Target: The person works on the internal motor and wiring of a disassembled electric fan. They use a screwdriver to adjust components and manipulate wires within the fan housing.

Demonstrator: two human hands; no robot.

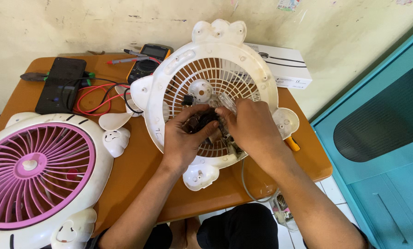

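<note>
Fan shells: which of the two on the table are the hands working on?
The all-white grille shell at the table's middle, under both hands; the pink-grilled one lies untouched at the left.

You have the white plastic fan housing with its round slotted grille (202,76) lying flat on the orange table, its small dark motor part (202,122) at the centre, with a clear-handled screwdriver (228,103) angled over it.

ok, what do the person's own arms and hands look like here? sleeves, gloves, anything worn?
Both arms are bare from the frame's lower edge up to the hands: no sleeves show. The left hand and right hand wear no gloves. No watch, bracelet or ring is visible on either wrist or on the fingers that show. No cables or markings on them.
</note>
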